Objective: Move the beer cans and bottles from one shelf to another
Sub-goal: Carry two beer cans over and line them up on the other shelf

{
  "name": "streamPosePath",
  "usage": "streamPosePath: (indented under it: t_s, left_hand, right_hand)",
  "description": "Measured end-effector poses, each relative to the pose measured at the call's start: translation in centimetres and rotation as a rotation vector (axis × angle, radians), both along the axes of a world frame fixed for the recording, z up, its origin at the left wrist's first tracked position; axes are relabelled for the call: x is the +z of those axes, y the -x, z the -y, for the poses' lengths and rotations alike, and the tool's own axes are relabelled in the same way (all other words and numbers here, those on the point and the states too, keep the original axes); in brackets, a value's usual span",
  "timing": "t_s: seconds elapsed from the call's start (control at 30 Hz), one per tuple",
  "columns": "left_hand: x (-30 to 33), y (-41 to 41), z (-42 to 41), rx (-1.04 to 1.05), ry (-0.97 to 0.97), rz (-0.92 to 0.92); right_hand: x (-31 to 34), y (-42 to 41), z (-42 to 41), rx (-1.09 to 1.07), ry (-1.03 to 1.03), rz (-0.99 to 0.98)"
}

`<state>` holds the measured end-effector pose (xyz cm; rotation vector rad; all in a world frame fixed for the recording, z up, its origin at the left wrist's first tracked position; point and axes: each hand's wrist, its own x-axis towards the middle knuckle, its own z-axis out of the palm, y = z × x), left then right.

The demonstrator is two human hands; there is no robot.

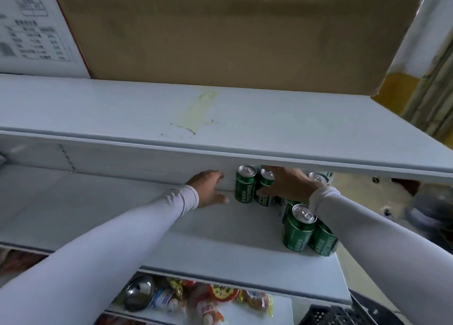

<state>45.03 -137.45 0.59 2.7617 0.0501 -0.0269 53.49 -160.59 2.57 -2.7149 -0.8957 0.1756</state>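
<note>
Cardboard box [232,30] above; snack packets [215,300] below.

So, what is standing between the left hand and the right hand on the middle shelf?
One upright green beer can stands between the left hand and the right hand, as the head view shows.

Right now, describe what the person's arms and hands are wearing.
Both arms are covered in smooth, close-fitting pale grey-white sleeves that end in snug cuffs at the wrists. The left hand and right hand are bare: no gloves, rings or watch visible.
</note>
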Motion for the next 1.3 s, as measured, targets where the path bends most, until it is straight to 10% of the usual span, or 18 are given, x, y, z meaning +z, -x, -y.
streamPosePath:
  t_s: [1.3]
  left_hand:
    - [2.5, 60.6, -60.3, 1.026, -0.101, -0.092]
  right_hand:
    - [2.7, 43.3, -81.3, 0.981, 0.032, 0.073]
